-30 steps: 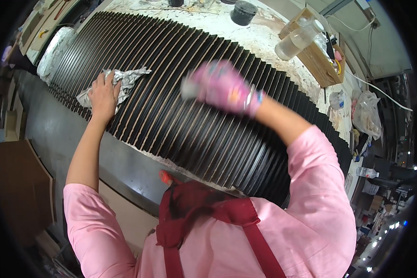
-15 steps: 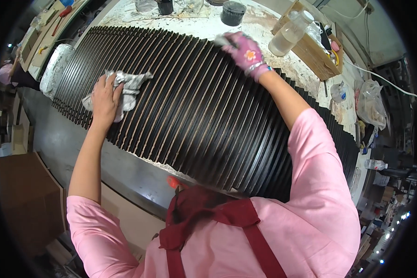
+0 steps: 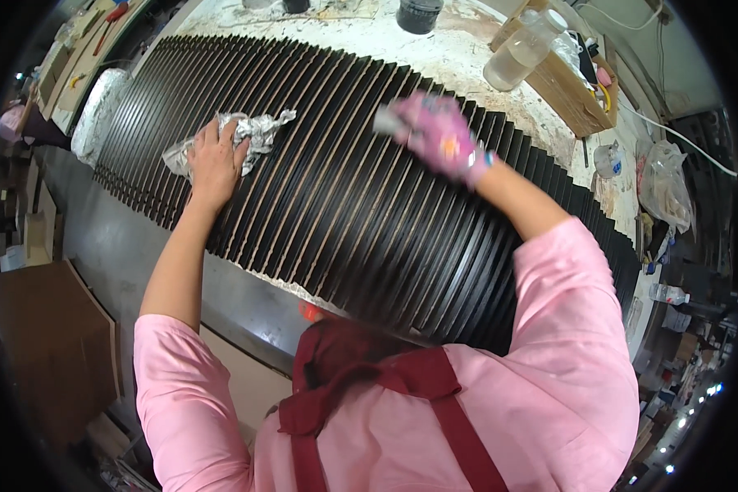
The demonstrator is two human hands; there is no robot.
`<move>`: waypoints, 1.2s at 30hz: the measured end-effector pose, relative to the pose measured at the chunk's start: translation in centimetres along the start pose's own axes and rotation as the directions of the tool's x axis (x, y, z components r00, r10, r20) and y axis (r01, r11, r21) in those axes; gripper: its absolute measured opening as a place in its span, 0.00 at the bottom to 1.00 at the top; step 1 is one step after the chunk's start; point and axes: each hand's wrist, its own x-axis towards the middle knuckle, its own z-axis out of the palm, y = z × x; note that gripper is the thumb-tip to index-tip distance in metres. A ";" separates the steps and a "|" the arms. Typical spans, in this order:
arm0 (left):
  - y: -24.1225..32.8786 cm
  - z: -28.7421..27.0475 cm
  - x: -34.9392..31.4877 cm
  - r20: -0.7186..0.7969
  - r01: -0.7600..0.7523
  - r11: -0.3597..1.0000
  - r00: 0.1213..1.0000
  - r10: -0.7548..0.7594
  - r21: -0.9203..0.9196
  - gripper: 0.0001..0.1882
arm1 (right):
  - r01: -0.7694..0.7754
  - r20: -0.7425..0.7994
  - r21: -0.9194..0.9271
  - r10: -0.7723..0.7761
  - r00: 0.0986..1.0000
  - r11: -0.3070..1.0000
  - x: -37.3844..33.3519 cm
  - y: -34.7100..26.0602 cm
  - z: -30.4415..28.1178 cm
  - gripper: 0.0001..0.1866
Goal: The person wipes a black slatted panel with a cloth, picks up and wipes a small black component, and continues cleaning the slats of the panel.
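Note:
Long dark strips [image 3: 320, 189] lie side by side across the table, with lighter lines showing between many of them. My bare left hand [image 3: 214, 164] rests on the strips at the left, its fingers bent over a crumpled grey-white cloth [image 3: 258, 135]. Over the strips right of the middle is my right hand [image 3: 443, 135], in a pink glove with a flower on it. Its fingers are closed round a small whitish pad [image 3: 388, 123], which is smeared by motion, so its exact kind is hard to make out.
Behind the strips stand a dark tub [image 3: 419, 15] and a clear bottle [image 3: 525, 51] beside a wooden box [image 3: 578, 102] of odds and ends. A plastic bag [image 3: 664, 184] hangs at the right edge. A white wrapped bundle [image 3: 100, 115] lies at the left end; a cardboard box [image 3: 53, 340] stands lower left.
My right hand has come down toward me along the strips with the whitish pad. My left hand and the cloth have shifted a little to the right and away from me.

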 end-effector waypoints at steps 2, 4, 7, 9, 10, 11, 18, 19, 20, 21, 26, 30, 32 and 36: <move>-0.5 0.4 -0.4 -0.013 -0.008 1.000 1.000 0.008 0.000 0.24 | 0.189 0.085 0.283 -0.221 0.972 0.940 -3.9 -4.3 1.5 0.14; -1.2 0.7 -1.1 -0.042 0.019 1.000 0.999 -0.018 0.022 0.24 | 0.331 0.224 0.325 -0.412 0.883 0.886 -3.8 -6.7 -0.6 0.14; -0.8 0.4 -0.6 -0.047 -0.001 1.000 0.999 0.002 0.018 0.23 | 0.099 -0.025 0.362 -0.096 0.995 0.927 1.5 -0.8 0.5 0.20; 0.1 1.0 0.8 -0.110 -0.073 0.997 0.991 0.072 0.002 0.23 | -0.184 -0.153 0.257 0.228 0.962 0.949 3.7 3.5 1.1 0.21; 0.2 1.1 0.8 -0.128 -0.090 0.996 0.988 0.089 0.000 0.23 | -0.229 -0.133 0.140 0.248 0.960 0.963 3.4 3.7 2.3 0.20; -0.1 1.1 0.4 -0.120 -0.065 0.998 0.991 0.067 0.014 0.23 | -0.113 -0.141 0.081 0.124 0.982 0.990 2.6 1.2 3.1 0.20; -1.0 1.9 -0.4 -0.153 -0.071 0.997 0.986 0.071 0.005 0.24 | 0.327 0.199 0.305 -0.395 0.897 0.895 -7.7 -15.6 2.9 0.18; -1.5 2.2 -0.8 -0.166 -0.065 0.998 0.984 0.067 0.015 0.23 | 0.353 0.308 0.143 -0.381 0.872 0.925 -4.6 -16.8 -0.1 0.17; -1.6 2.1 -0.8 -0.193 -0.072 0.997 0.978 0.075 0.022 0.23 | 0.212 0.081 0.239 -0.237 0.968 0.948 -3.1 -14.6 0.7 0.18; -1.4 2.1 -0.2 -0.182 -0.075 0.997 0.980 0.080 0.034 0.23 | 0.177 -0.122 0.320 -0.145 0.982 0.931 -1.7 -12.2 0.6 0.19; -1.4 2.6 -0.5 -0.217 -0.065 0.998 0.974 0.069 0.026 0.24 | 0.167 0.033 0.235 -0.180 0.983 0.958 -7.0 -17.7 2.7 0.16; -1.1 2.3 -0.3 -0.184 -0.054 0.998 0.981 0.057 0.021 0.24 | 0.360 0.107 0.213 -0.388 0.915 0.908 -8.7 -20.6 1.0 0.16; -1.3 2.2 -0.5 -0.163 -0.043 0.999 0.985 0.047 0.026 0.24 | 0.137 -0.058 0.341 -0.124 0.991 0.930 -4.8 -16.3 0.8 0.17; -0.7 1.9 0.2 -0.143 -0.090 0.996 0.986 0.092 0.017 0.24 | 0.109 -0.214 0.009 -0.105 0.971 0.994 -4.5 -10.8 2.7 0.14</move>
